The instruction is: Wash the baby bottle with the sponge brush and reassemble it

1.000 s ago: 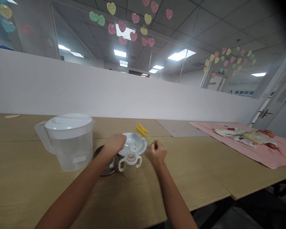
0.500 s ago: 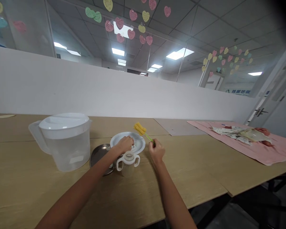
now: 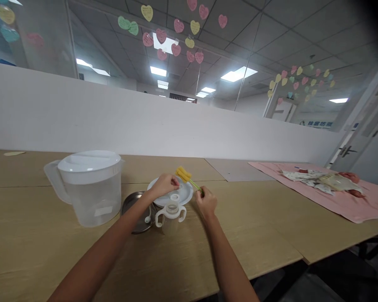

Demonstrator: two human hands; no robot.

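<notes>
My right hand is closed around the green handle of a yellow sponge bottle brush, whose head points up and left above the plate's far rim. My left hand hovers over the white plate with its fingertips pinched; a small clear piece seems to be at the fingertips, too small to name. A white ring shows at the plate's near side. In front of it stands an uncapped clear baby bottle with two white handles. Left of the bottle, a round metal tray holds a white straw piece, partly behind my left forearm.
A lidded translucent plastic pitcher stands to the left of the tray. At the far right a baby doll in light clothing lies on a pink cloth. A white partition wall runs behind the table.
My left hand has lifted slightly from the plate, uncovering the white ring and the straw piece. The brush stays in my right hand, its head slightly lower. The view has shifted slightly.
</notes>
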